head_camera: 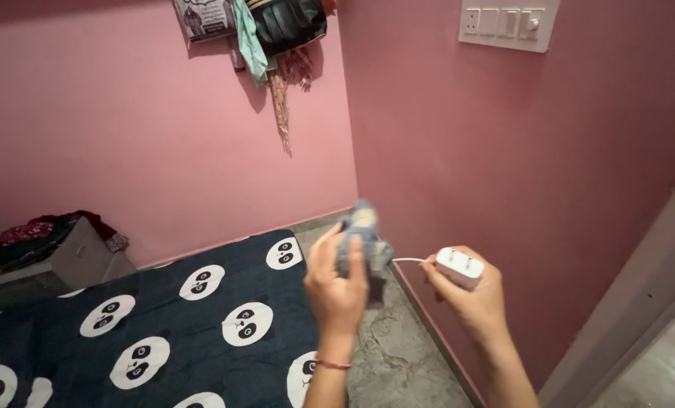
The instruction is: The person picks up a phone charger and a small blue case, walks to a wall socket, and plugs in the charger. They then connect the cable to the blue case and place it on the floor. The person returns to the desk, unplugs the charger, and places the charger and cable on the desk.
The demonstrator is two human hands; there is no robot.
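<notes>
While I watch from the head camera, my left hand (337, 291) grips a blurred grey-blue bundle (362, 242) and my right hand (470, 298) closes round a white plug adapter (460, 267).

Both held up near the pink wall (504, 151), a thin white cable (408, 261) between them; panda-print bed (164, 332) lies left.

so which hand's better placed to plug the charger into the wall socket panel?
Right, probably. The right hand already holds the white charger plug, pins outward, nearer the socket panel. The left hand grips a blurred grey device.
</notes>
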